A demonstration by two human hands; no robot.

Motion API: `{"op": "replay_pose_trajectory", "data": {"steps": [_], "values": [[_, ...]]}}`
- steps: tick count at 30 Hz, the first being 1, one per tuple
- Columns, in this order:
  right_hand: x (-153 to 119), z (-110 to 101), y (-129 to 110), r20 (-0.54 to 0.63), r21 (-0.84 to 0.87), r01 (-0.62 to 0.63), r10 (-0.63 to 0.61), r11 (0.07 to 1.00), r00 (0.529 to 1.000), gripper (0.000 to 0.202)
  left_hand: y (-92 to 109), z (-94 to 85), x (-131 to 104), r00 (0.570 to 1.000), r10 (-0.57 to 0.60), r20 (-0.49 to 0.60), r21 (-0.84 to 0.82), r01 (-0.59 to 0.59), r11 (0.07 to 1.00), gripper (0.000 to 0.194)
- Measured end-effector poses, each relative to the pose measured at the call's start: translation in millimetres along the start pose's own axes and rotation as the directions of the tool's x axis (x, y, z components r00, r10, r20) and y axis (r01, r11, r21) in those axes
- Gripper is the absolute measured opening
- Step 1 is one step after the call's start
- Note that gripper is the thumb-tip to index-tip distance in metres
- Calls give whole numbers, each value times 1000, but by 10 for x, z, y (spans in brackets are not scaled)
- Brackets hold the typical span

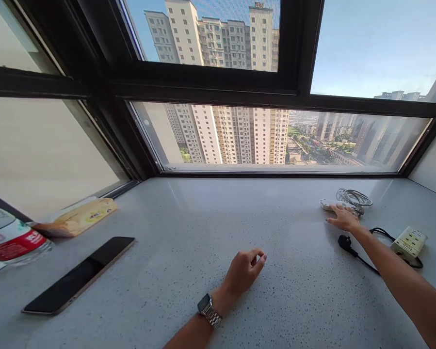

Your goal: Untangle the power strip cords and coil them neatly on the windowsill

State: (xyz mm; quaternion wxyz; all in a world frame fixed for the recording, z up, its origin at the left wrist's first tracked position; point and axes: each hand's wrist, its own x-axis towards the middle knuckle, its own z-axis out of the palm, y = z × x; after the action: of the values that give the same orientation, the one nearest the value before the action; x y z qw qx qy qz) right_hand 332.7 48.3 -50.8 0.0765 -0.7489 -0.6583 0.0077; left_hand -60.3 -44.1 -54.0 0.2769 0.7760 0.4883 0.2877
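Note:
My left hand (244,271), with a watch (208,309) on its wrist, rests on the speckled sill with its fingers curled in and nothing visible between them. At the right my right hand (343,216) lies on a white power strip (327,204), its fingers spread over the top and partly hiding it. A coiled grey cable (356,196) lies just behind that strip. Nearer to me, below my right hand, is a black plug (345,241) on a black cord. A second, cream-coloured power strip (410,242) sits to the right of my right forearm.
On the left lie a dark phone or tablet (81,276), a yellow tissue pack (81,216) and a large bottle with a red label (17,245). The speckled white sill (203,213) ends at black window frames (210,87) along the back and left.

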Motion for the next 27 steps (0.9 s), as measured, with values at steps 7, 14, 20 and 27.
{"op": "replay_pose_trajectory", "data": {"steps": [7,14,20,27], "values": [[-126,-144,-504,127,210,187,-216,960,968,71,2,-4,-20,1000,25,15,-18,-25,1000,40],[-94,-329,73,30,223,-271,272,936,962,42,-24,-6,-15,999,27,32,-14,-27,1000,44],[-144,-203,255,18,280,-278,284,919,959,45,1,-5,7,999,28,19,-1,-28,1000,42],[-101,-546,44,-94,284,-297,335,912,938,29,25,-11,1,1000,27,15,-2,-27,1000,42]]}}
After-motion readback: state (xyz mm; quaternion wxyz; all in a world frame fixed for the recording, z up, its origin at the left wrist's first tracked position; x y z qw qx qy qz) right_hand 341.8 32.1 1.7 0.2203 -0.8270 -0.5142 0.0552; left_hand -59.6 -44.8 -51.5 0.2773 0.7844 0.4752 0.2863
